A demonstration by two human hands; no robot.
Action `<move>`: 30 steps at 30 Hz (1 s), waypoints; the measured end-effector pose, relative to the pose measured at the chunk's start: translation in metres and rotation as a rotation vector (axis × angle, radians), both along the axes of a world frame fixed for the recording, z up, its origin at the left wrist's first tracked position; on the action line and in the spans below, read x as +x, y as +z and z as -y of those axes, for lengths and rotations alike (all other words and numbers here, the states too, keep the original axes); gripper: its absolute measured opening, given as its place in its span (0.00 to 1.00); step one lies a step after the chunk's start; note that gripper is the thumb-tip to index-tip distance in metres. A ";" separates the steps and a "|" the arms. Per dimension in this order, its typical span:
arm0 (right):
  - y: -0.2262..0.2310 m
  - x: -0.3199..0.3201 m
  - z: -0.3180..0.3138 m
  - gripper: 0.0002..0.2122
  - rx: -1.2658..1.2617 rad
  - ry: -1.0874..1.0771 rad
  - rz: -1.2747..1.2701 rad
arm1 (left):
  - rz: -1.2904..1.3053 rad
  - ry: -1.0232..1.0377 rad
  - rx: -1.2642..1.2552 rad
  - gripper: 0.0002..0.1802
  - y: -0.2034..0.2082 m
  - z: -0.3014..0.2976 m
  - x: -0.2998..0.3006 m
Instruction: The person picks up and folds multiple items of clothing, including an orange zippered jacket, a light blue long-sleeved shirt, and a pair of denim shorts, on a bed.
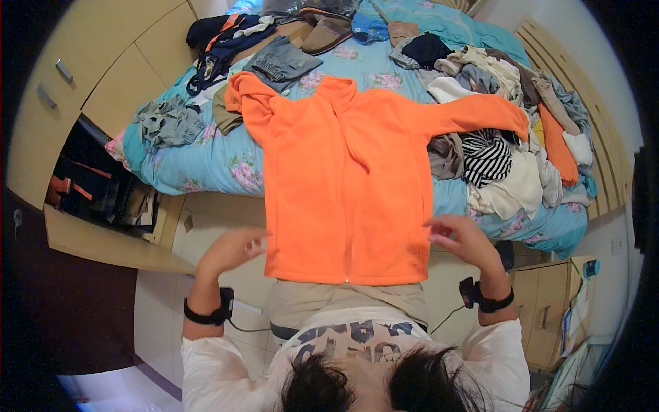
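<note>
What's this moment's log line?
left hand: beside orange jacket | right hand: at jacket's opposite edge | jacket: spread, upper part over bed | clothes: piled, bed's right

Even, fairly bright light; soft shadows; fisheye bows wardrobe (113, 58) and headboard (596, 110); corners black.

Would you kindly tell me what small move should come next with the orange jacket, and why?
I would probably bring the sleeve on the right inward: it stretches over the clothes pile, while the jacket lies spread out, left hand and right hand near its lower sides.
</note>
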State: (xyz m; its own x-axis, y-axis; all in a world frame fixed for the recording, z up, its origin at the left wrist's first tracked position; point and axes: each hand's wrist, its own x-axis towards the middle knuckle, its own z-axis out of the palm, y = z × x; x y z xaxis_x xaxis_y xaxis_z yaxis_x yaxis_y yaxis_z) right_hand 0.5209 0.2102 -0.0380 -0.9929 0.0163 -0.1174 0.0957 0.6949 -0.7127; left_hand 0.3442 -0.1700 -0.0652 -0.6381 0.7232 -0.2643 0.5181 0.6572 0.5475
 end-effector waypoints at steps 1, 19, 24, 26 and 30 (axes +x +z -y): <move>0.000 -0.014 0.006 0.11 -0.014 0.014 -0.092 | -0.018 -0.078 0.081 0.17 0.005 -0.010 -0.014; -0.093 -0.158 0.000 0.16 0.168 0.100 -0.043 | 0.482 0.530 0.464 0.13 -0.111 -0.273 -0.235; -0.116 -0.178 -0.006 0.15 0.169 0.231 -0.034 | 0.013 0.560 0.520 0.16 -0.144 -0.294 -0.284; -0.122 -0.182 -0.011 0.14 0.187 0.293 -0.002 | -0.074 0.574 0.461 0.16 -0.142 -0.299 -0.288; -0.127 -0.189 -0.014 0.12 0.045 0.293 0.150 | -0.072 0.226 0.348 0.14 -0.110 -0.292 -0.304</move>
